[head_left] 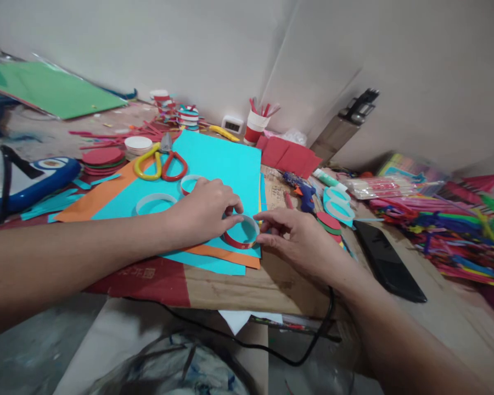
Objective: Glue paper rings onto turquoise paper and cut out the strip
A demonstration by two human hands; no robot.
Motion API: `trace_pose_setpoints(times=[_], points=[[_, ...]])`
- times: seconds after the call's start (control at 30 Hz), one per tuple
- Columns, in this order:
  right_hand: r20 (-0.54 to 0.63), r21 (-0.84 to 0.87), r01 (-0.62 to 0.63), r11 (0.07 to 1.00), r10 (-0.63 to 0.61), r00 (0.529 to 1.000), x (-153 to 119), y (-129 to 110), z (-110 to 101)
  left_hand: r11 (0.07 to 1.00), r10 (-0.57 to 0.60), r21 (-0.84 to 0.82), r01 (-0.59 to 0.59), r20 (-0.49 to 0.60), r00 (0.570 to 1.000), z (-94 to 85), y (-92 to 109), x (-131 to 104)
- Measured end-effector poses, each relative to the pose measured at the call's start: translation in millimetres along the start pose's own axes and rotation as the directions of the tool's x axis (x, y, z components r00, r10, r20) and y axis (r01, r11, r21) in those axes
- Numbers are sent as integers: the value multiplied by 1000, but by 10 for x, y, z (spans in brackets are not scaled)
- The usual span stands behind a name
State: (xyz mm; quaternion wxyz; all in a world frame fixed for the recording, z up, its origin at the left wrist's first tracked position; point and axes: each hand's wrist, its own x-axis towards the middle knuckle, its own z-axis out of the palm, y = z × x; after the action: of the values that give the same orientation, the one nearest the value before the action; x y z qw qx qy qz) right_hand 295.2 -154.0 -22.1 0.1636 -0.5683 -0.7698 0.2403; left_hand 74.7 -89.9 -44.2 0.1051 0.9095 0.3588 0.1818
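Observation:
A red paper ring [242, 241] with a pale inside stands on edge on the turquoise sheets. My left hand [208, 211] is at its left side, fingers curled and thumb against the ring's rim. At its right side is my right hand [290, 233], thumb and forefinger apart by the rim; whether they touch it is hard to tell. Two more paper rings stand nearby: a wide pale ring [154, 200] beyond my left wrist, and a red-sided ring [189, 184] partly hidden by my left hand. Turquoise sheets [226, 156] lie over orange paper [84, 200].
Scissors [160, 164] lie on the sheets' far left. Behind stand a paper cup of red strips [256, 123] and a small clock [233, 125]. Right are a blue glue gun [307, 195], black phone [389, 260] and pipe cleaners [456, 236]. A black cable [280, 356] loops below the table edge.

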Motion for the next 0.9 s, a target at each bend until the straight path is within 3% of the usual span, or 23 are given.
trace_pose_setpoints(times=[0.73,0.9], points=[[-25,3,42,999,-42,999,16,42,46,1000,0,13,-1,47,999,-21,27,1],[-32,16,33,999,-33,999,25,61,49,1000,16,-24,-15,54,998,-137,-62,25]])
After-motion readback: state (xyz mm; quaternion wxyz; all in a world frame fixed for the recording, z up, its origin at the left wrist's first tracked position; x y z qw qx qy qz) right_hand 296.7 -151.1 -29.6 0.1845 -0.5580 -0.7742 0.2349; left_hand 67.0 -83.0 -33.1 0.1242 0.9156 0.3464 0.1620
